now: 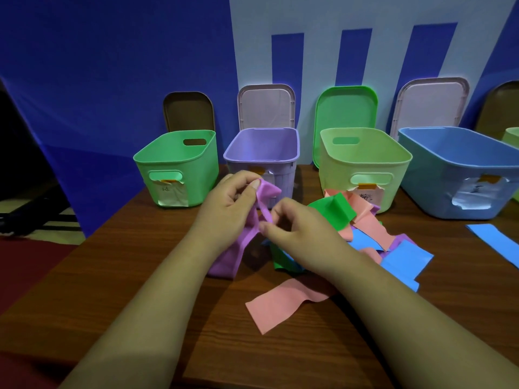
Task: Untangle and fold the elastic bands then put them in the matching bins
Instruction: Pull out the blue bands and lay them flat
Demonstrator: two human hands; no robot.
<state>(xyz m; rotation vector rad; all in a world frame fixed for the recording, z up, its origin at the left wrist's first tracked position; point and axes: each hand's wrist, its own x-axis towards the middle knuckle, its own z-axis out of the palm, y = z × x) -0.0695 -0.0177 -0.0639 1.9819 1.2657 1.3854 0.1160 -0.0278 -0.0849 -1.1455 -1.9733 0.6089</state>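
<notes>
A purple elastic band hangs between my hands above the table, its lower end resting on the wood. My left hand pinches its upper end near the purple bin. My right hand pinches a narrow strip of the same band just below. To the right lies a tangled heap of green, pink and blue bands. A loose pink band lies flat in front. The green bin, pale yellow-green bin and blue bin stand in a row behind.
Lids lean on the blue and white wall behind the bins: brown, pink, green and another pink. A separate blue band lies at the right edge of the wooden table. The table's left edge drops to a red floor.
</notes>
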